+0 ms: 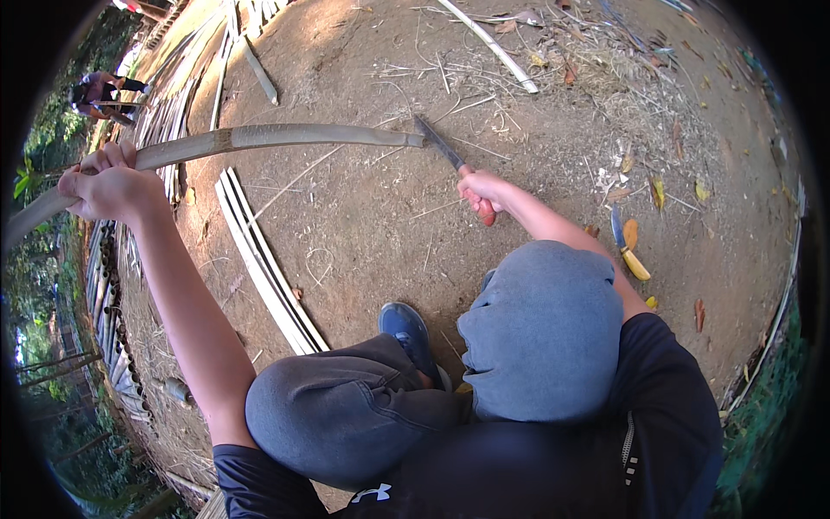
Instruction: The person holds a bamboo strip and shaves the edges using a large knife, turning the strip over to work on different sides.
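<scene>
My left hand (112, 183), out at the far left, is closed around a long, slightly bowed strip of split bamboo (285, 135). A darker node ring crosses the strip, which runs to the right across the view. In my right hand (486, 192) is a big knife (443, 144) with a dark blade and a reddish handle, gripped in a fist. Its blade points up and to the left, beside the strip's right end. Whether blade and bamboo touch, I cannot tell. My bent knees, in grey trousers (545, 329), are below.
Pale split bamboo strips (259, 259) lie on the dirt left of my shoe (405, 329). A yellow-handled knife (635, 263) rests at the right. Shavings (627, 112) litter the upper right, near another bamboo strip (493, 48). A person (108, 93) is among bamboo poles at the far left.
</scene>
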### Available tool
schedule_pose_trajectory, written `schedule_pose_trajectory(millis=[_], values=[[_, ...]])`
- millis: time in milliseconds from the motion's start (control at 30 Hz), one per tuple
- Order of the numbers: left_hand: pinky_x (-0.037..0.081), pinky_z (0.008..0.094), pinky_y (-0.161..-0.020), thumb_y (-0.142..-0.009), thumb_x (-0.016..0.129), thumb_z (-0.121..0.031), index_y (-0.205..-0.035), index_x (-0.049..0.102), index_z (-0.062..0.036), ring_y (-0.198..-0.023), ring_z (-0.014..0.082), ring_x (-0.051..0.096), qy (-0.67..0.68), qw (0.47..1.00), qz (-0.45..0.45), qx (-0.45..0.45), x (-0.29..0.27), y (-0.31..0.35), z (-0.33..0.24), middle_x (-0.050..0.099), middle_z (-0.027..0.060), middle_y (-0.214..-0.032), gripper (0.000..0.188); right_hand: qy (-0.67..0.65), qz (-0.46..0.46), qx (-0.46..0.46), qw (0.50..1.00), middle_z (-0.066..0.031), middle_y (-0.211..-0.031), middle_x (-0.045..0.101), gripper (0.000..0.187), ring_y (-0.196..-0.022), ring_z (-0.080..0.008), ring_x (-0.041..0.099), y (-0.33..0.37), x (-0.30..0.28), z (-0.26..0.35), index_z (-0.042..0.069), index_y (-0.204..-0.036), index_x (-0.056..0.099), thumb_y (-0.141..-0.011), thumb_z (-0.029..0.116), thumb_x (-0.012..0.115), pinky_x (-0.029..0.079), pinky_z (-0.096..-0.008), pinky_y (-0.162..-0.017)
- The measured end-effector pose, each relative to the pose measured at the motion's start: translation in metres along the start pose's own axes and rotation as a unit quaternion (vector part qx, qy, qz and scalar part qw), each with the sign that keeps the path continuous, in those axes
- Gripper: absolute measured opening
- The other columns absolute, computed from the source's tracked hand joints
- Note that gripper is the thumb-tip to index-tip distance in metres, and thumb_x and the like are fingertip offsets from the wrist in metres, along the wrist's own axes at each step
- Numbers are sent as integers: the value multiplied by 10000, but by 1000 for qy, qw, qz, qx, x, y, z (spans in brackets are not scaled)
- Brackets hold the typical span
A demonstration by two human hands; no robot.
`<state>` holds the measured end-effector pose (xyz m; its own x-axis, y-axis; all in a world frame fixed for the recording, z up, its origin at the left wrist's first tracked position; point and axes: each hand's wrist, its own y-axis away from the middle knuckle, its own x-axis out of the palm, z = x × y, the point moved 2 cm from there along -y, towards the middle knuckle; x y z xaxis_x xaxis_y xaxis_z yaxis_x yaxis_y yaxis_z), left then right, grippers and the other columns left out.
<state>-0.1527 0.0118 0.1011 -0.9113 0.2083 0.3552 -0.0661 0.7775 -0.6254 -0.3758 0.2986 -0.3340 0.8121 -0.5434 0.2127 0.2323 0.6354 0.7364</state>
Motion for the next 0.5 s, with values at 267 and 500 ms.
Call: schedule_pose_trajectory(millis=[267,500], values=[[238,306,-439,-1090,317,-376,-957,286,-148,-499,122,260,2,1000,-3,7,-2,3,-3,309,-1,-655,265,-317,16,-107,942,73,-578,417,197,-456,-54,405,3,-17,11,126,-759,432,-827,18,582,381,-277,-443],[205,305,-434,-1083,330,-356,-905,258,-114,-487,113,233,-3,1000,-25,1,-7,5,-6,272,-4,-629,310,169,-240,-112,949,-3,-611,540,163,-488,-112,528,30,-22,25,54,-814,524,-833,171,636,438,-300,-448]])
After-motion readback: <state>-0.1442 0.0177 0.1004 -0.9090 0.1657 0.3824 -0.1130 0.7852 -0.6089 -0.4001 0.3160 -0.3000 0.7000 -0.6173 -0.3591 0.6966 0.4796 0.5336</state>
